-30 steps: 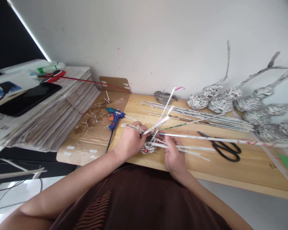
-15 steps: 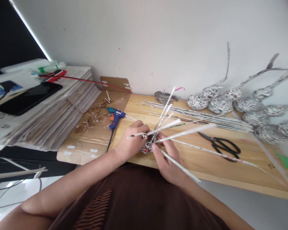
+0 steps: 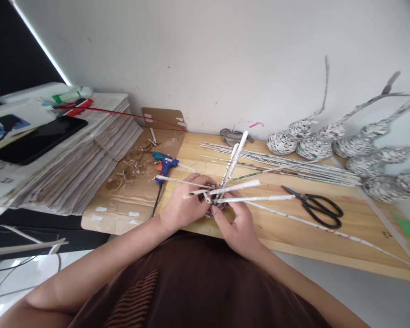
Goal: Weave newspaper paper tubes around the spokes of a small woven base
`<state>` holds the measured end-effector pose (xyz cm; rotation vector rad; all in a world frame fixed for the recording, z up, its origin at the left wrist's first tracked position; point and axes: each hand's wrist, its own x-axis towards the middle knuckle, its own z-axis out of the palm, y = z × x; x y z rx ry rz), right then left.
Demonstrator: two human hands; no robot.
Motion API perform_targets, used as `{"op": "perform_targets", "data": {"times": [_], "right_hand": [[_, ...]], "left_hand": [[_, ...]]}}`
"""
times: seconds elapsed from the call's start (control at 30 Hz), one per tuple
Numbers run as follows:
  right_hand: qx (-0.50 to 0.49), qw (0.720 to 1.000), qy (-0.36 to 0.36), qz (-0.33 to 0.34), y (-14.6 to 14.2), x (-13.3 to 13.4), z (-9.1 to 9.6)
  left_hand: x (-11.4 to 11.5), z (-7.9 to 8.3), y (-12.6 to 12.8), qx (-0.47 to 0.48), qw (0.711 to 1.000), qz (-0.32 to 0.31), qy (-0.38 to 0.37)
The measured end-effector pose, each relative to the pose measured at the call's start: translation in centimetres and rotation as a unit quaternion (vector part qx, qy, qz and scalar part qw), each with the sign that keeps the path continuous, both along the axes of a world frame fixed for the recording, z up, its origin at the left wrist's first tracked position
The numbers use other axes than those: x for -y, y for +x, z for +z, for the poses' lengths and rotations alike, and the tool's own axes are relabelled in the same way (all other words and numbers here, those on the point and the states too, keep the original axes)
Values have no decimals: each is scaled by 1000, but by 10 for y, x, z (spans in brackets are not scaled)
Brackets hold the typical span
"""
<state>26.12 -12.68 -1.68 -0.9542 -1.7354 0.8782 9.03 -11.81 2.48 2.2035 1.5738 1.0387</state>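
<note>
My left hand and my right hand are both closed around a small woven piece of rolled newspaper at the near edge of the wooden board. Several white paper tubes stick out of it like spokes, up and to both sides. One long tube trails from the piece to the right across the board. My fingers hide most of the woven piece.
Black scissors lie right of my hands. A blue glue gun lies to the left on cardboard. A bundle of paper tubes and several woven newspaper gourds sit along the wall. A newspaper stack with a tablet stands left.
My right hand has moved in from the right and closed on the woven piece. The long tube swung down to lie across the board, and the spokes shifted.
</note>
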Motion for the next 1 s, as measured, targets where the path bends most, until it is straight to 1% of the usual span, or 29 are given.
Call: {"op": "perform_targets", "data": {"times": [0.1,0.17,0.27,0.33,0.4,0.47,0.53,0.63,0.7,0.83,1.0], "right_hand": [[-14,1000,-20,-1,-1,-3,4],[-24,999,-29,-10,-3,-6,5],[-31,999,-34,-22,-7,-12,6],[-28,999,-31,-28,-8,-15,5],[-20,999,-28,-36,-9,-16,3],[-11,998,-34,-42,-8,-16,2],[-11,998,-47,-42,-7,-16,1],[-23,996,-75,-32,-6,-16,4],[-32,995,-91,-28,-6,-17,7],[-40,992,-117,-26,-7,-18,14],[-23,992,-124,-20,-8,-19,11]], "left_hand": [[0,3,-8,29,998,-40,-23],[-1,8,-17,47,995,-69,-54],[-4,15,-31,85,982,-122,-121],[-7,17,-39,100,974,-146,-143],[-12,16,-44,109,969,-157,-158],[-18,15,-47,103,967,-168,-161],[-23,16,-47,74,969,-180,-150],[-29,21,-44,7,973,-189,-134],[-33,25,-43,-17,972,-197,-123],[-36,28,-42,-26,970,-217,-107],[-37,27,-47,-23,956,-274,-102]]}}
